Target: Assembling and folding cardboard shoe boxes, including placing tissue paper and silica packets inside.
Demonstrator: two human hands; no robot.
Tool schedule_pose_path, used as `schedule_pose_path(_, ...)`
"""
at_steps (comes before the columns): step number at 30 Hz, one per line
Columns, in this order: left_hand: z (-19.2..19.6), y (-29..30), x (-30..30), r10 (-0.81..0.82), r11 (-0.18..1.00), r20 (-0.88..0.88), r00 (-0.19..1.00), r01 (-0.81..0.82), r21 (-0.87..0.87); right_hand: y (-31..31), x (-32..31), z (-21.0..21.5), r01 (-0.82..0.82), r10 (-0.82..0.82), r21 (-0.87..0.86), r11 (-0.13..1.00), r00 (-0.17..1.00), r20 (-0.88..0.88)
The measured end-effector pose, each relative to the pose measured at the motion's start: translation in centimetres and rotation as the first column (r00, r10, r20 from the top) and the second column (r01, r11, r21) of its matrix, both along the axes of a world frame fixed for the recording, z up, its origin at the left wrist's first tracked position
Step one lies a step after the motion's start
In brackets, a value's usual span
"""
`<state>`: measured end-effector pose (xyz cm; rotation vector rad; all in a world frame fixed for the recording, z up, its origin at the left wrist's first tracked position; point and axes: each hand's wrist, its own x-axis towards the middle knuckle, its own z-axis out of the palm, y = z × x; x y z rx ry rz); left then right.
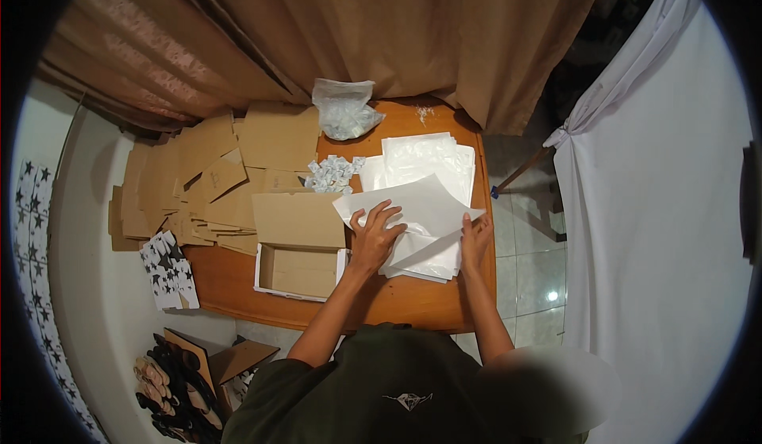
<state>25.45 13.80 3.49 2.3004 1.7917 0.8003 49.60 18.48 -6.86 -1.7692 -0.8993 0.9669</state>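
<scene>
A thin white paper sheet (421, 206) lies tilted over a stack of white sheets (436, 158), with one edge folded across it. My left hand (376, 238) rests on the left part of that sheet, fingers bent and apart. At the sheet's right corner, my right hand (475, 236) pinches the paper between thumb and fingers. Left of my left hand stands an open cardboard box (300, 273), white outside and brown inside, its lid folded back. Nothing shows inside the box.
Flattened brown cardboard pieces (214, 170) cover the table's left side. Small white packets (332, 174) lie behind the box, near a clear plastic bag (345, 115). A star-patterned carton (169, 273) sits at the left edge. Shoes (178, 388) are piled below left.
</scene>
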Motion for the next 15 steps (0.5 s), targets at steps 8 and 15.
schedule_pose_path(8, 5.8, -5.7, -5.8, 0.003, 0.978, -0.110, 0.994, 0.020, 0.209, -1.3, -3.1, 6.1, -0.090, 0.120, 0.087, 0.992, 0.474, -0.872)
schedule_pose_path(15, 4.0, -11.0, -10.5, 0.572, 0.780, 0.566, 0.594, -0.606, -0.152, -4.8, -9.2, 9.0, -0.055, 0.137, 0.125, 0.991, 0.443, -0.886)
